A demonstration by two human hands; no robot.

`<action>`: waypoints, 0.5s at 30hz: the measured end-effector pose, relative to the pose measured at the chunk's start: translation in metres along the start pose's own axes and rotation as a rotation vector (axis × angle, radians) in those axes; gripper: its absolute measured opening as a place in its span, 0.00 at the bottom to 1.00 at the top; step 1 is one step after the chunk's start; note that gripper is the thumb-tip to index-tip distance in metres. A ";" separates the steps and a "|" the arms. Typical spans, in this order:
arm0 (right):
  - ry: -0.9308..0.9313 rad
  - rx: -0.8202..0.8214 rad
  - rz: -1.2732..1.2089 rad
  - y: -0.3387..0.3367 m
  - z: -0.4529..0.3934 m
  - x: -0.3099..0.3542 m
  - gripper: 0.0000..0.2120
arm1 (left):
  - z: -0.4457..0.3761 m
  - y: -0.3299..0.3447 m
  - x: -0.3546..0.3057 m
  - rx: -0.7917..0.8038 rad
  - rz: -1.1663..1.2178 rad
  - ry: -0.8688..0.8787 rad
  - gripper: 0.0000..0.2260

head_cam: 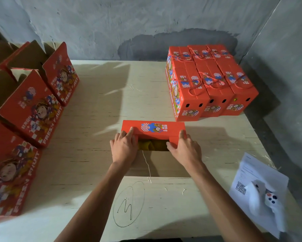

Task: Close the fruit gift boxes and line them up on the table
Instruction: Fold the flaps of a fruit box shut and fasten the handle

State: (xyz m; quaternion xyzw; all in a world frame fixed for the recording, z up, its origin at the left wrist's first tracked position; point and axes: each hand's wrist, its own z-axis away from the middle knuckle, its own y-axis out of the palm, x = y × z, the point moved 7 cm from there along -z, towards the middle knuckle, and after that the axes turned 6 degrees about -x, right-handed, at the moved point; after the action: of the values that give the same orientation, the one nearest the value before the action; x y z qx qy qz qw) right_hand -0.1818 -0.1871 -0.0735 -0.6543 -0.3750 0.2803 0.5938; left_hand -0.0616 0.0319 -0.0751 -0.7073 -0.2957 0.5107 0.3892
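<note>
One view only, head-worn, wide-angle. We look forward and steeply down onto the table point(98, 105), from its near edge toward the grey wall point(129, 23) behind it. The table fills most of the frame, close below us; its far corners curve with the lens. No second view overlaps.

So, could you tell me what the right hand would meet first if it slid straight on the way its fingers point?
The right hand lies on the red lid flap; straight ahead, it would probably meet the block of closed boxes first, though depth is hard to judge.
</note>
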 end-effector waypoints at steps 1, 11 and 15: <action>-0.007 0.008 -0.037 0.000 0.001 -0.002 0.40 | 0.000 -0.001 0.002 0.013 0.033 0.011 0.18; -0.125 -0.013 -0.708 -0.010 0.018 -0.046 0.18 | 0.004 -0.037 0.044 0.091 0.499 0.225 0.25; -0.110 0.073 -0.821 0.000 0.020 -0.054 0.18 | 0.014 -0.048 0.035 0.131 0.396 0.484 0.29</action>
State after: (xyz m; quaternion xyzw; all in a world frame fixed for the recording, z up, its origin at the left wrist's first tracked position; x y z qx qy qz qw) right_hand -0.2281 -0.2200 -0.0801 -0.4132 -0.6258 0.0680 0.6581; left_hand -0.0653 0.0893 -0.0538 -0.8256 -0.0177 0.4112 0.3861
